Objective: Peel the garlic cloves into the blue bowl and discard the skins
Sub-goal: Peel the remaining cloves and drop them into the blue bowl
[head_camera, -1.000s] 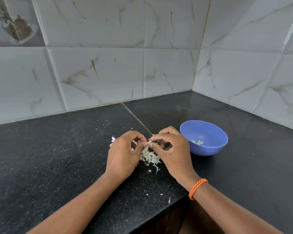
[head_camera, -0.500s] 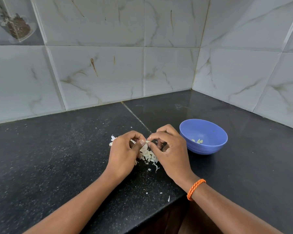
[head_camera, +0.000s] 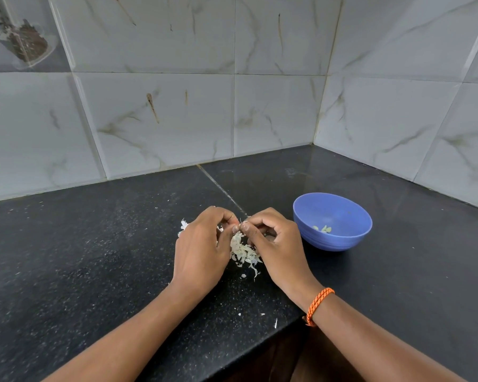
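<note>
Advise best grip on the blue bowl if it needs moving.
Probably pinch the blue bowl at its rim, thumb outside, coming from above on its right side. It sits upright and open; the right hand crowds its left, and the peeled cloves lie low at the bottom.

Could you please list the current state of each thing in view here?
Round blue plastic bowl: upright on the counter, a few peeled cloves inside.
Pile of white papery garlic skins: loose on the black stone counter, between the hands.
Left hand: fingers curled, pinching a small piece at the fingertips.
Right hand: fingers curled, pinching the same spot.
Orange braided wristband: on the right wrist.
</note>
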Available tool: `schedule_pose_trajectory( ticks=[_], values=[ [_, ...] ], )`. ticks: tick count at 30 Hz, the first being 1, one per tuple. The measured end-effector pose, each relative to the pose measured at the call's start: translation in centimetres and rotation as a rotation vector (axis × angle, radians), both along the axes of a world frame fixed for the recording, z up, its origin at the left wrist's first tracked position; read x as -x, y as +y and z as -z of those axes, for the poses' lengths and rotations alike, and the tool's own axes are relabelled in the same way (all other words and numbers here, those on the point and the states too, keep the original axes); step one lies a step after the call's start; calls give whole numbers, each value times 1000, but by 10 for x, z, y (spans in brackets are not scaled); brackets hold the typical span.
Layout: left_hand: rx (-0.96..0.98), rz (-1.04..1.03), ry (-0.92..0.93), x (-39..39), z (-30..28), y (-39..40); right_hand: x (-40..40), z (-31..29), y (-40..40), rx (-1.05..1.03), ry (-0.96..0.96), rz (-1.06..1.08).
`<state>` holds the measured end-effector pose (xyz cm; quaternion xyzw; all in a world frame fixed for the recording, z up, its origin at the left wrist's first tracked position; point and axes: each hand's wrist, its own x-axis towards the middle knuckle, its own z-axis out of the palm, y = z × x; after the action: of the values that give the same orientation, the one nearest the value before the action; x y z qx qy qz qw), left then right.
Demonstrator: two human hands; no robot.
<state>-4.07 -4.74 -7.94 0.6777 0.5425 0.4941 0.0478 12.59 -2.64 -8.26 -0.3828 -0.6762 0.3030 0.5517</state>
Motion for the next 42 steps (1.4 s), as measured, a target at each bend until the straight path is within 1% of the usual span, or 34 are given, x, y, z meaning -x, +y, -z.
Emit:
schedule_pose_trajectory(
  ticks=[4,8,14,18,24,29,32,38,42],
  values=[
    [-6,12,0,-2,0,0,1,-1,0,85,98,-29],
    [18,12,-24,-2,0,1,2,-1,-1,83,87,-10],
    [48,-2,-19,-4,-1,-1,4,1,-1,140,108,15],
    [63,15,-83,-3,0,0,4,-1,-2,173,137,-55],
    [129,111,-261,-2,-3,-2,2,-1,-4,204,172,-80],
    [165,104,-219,0,-3,1,1,-6,-5,238,232,-115],
    [178,130,-243,-1,-5,-1,-1,-6,-2,245,281,-132],
    [224,135,-315,1,-4,1,-2,-1,4,219,220,-142],
    [259,194,-393,2,-4,1,-4,-3,5,221,193,-154]
  ],
)
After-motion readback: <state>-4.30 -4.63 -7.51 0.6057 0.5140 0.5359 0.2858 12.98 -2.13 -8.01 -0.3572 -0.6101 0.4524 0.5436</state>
